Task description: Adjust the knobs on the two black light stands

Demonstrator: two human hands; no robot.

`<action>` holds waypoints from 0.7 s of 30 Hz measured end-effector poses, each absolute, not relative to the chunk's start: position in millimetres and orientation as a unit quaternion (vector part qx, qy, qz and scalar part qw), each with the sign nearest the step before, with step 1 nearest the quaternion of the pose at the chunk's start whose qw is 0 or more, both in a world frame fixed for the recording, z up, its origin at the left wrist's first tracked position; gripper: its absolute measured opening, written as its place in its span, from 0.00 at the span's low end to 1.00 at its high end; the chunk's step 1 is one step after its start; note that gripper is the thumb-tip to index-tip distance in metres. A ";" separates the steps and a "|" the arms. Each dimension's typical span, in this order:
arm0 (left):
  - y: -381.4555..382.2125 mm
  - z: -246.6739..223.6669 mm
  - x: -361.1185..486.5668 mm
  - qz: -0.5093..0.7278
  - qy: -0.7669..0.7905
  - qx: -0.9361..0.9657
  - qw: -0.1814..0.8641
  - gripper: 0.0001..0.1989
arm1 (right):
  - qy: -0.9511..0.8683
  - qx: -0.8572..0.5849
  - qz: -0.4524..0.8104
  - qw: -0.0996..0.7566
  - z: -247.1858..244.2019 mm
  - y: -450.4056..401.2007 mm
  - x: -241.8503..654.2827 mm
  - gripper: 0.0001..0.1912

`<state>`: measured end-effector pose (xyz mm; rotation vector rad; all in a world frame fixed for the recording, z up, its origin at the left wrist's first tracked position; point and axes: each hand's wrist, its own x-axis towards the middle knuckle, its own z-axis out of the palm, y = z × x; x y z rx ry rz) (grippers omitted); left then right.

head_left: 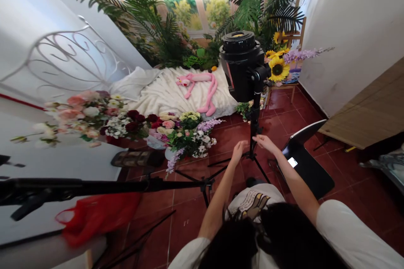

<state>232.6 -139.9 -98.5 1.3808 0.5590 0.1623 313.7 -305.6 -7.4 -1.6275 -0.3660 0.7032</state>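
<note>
Dark hair point(290, 235) overlaps pale clothing point(268, 192); beyond, left hand point(239, 150) and right hand point(266, 143) flank the stand point(254, 118) near flowers point(192, 136), each grip unclear.

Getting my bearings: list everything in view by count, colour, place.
Cylindrical device: one, black, on stand
Tubular stand: one, black, under device
Lanky plush toy: one, pink, on blanket
Fluffy blanket: one, cream, centre back
Scrolled metal headboard: one, silvery, left
Flower bunches: several, mixed colours, left
Sunflowers: several, yellow, right of device
Feathery palm fronds: many, green, back
Smooth chair: one, black, right
Lit phone: one, white, on chair
Crumpled bag: one, red, lower left
Long pole: one, black, left
Sleeves: two, white, bottom
Left hand: one, bare, beside stand
Right hand: one, bare, at stand
</note>
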 end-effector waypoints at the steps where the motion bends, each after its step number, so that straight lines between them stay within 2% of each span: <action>1: -133.3 -111.8 203.5 0.051 0.304 0.615 0.726 0.17 | -0.170 -0.716 0.321 0.596 -14.6 -308.5 305.3 0.39; 6: -89.1 -145.7 55.3 0.091 0.466 0.569 0.671 0.13 | -0.188 -0.727 0.400 0.526 -50.6 -319.8 261.9 0.40; 9: -50.8 -140.6 -12.7 0.146 0.614 0.454 0.629 0.08 | -0.207 -0.726 0.430 0.495 -61.8 -317.8 246.7 0.42; 12: -9.2 -122.9 -58.1 0.239 0.662 0.403 0.585 0.08 | -0.235 -0.723 0.459 0.459 -65.1 -305.7 242.8 0.43; 16: 29.4 -89.1 -78.9 0.390 0.651 0.386 0.525 0.15 | -0.285 -0.717 0.480 0.416 -60.8 -275.4 247.1 0.43; 19: 38.0 -66.2 -65.8 0.481 0.563 0.463 0.487 0.28 | -0.326 -0.703 0.496 0.391 -53.4 -245.5 248.0 0.41; 21: 38.2 -55.1 -50.0 0.508 0.517 0.504 0.470 0.33 | -0.352 -0.694 0.505 0.373 -47.3 -221.8 245.1 0.39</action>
